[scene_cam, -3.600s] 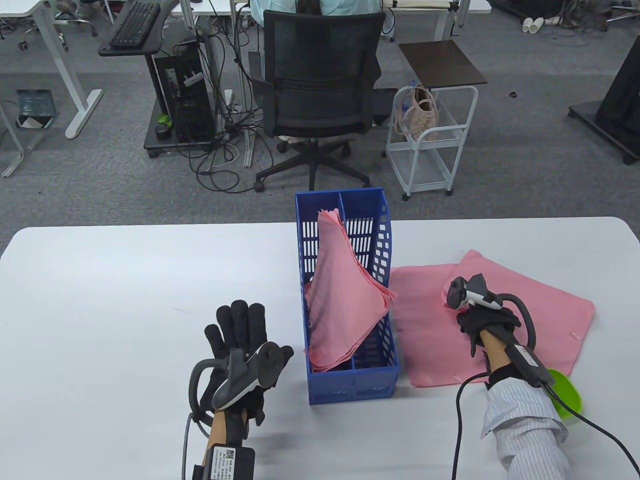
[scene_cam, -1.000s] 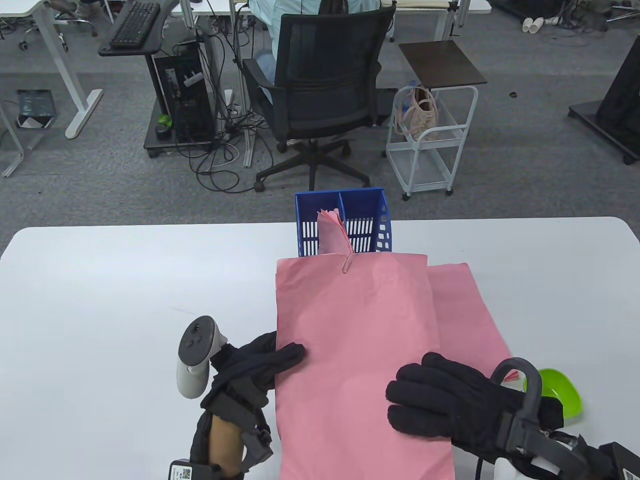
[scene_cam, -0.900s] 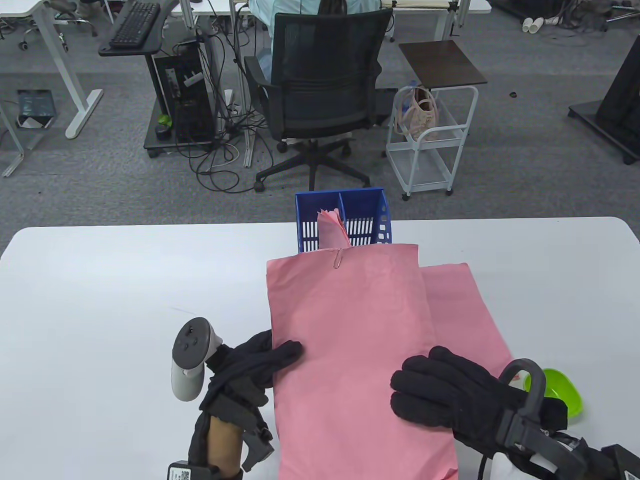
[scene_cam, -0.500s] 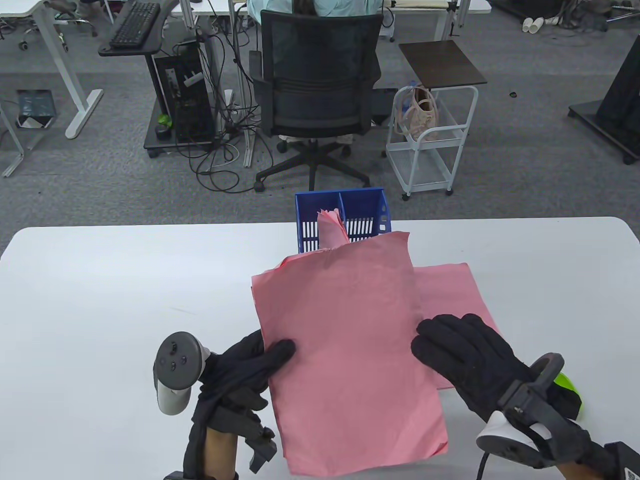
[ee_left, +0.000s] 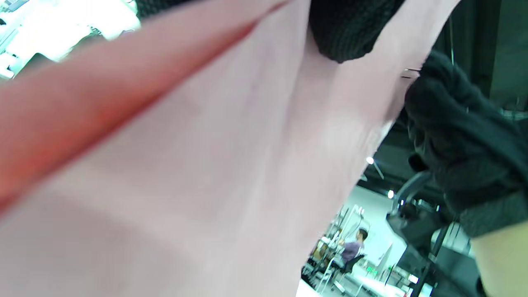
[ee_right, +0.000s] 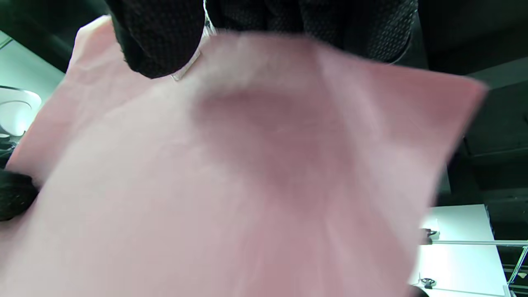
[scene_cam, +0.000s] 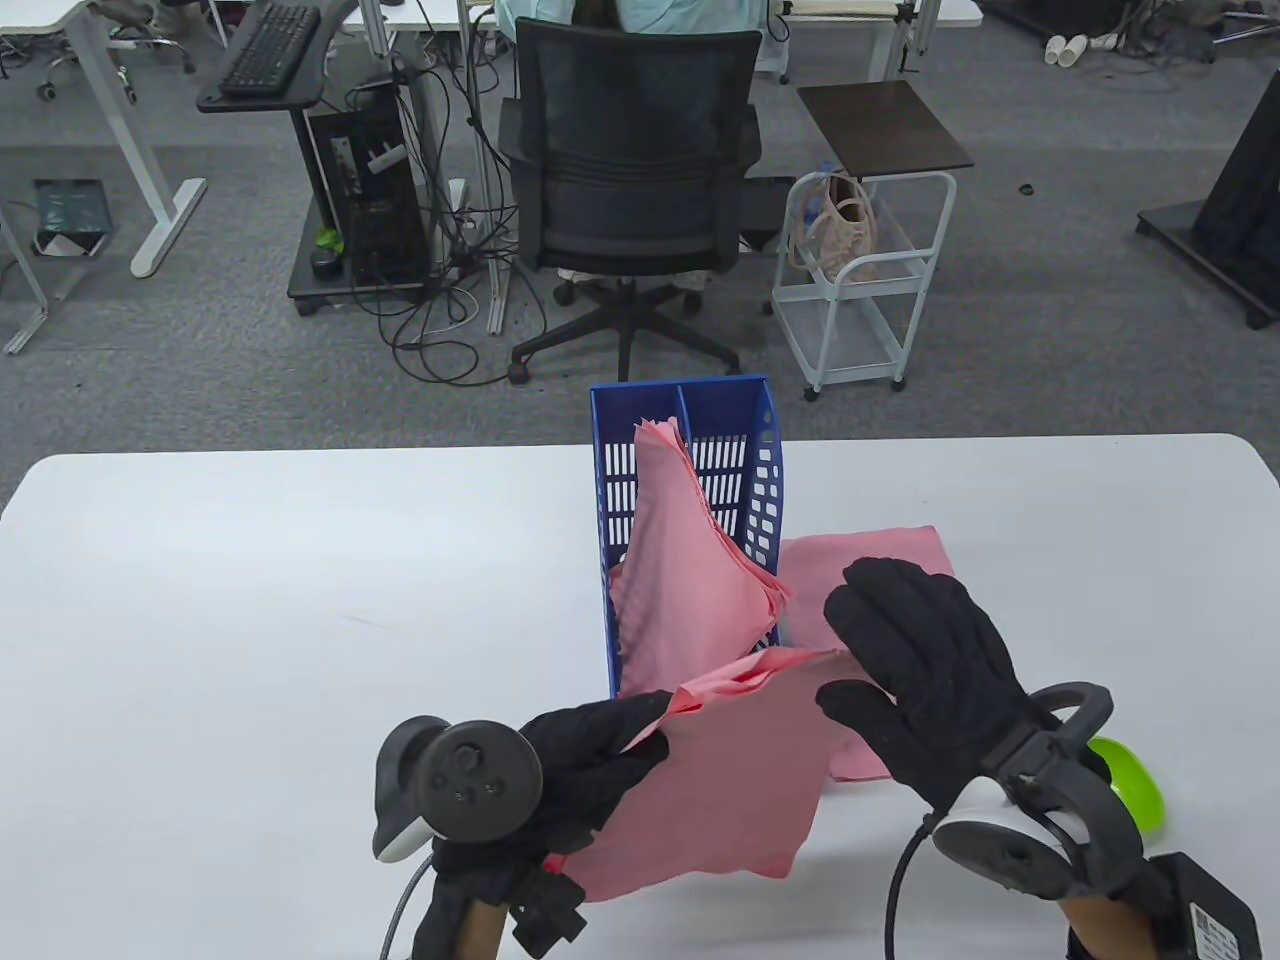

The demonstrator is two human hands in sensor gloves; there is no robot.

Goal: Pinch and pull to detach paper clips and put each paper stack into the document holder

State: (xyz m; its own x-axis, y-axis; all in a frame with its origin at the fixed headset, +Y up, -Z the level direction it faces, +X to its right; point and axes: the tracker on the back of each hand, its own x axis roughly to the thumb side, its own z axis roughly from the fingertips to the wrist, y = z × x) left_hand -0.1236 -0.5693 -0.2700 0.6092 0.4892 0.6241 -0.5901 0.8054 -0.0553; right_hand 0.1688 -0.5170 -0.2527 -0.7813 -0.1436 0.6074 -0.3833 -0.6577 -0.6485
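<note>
My left hand [scene_cam: 590,760] pinches the near-left corner of a pink stack [scene_cam: 730,780], lifted off the table [scene_cam: 250,600]. My right hand [scene_cam: 920,670] has its thumb on the stack's right edge, fingers spread straight. Blue holder [scene_cam: 770,480] stands just behind, pink paper [scene_cam: 680,570] leaning in its left compartment. Another sheet [scene_cam: 880,550] lies flat to its right. Green bowl [scene_cam: 1135,790] near my right wrist.

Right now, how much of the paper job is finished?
Done: one stack stands in the holder. In hand: the left hand grips a second stack, and the right hand is at its clip. Left: more paper lies on the table.
</note>
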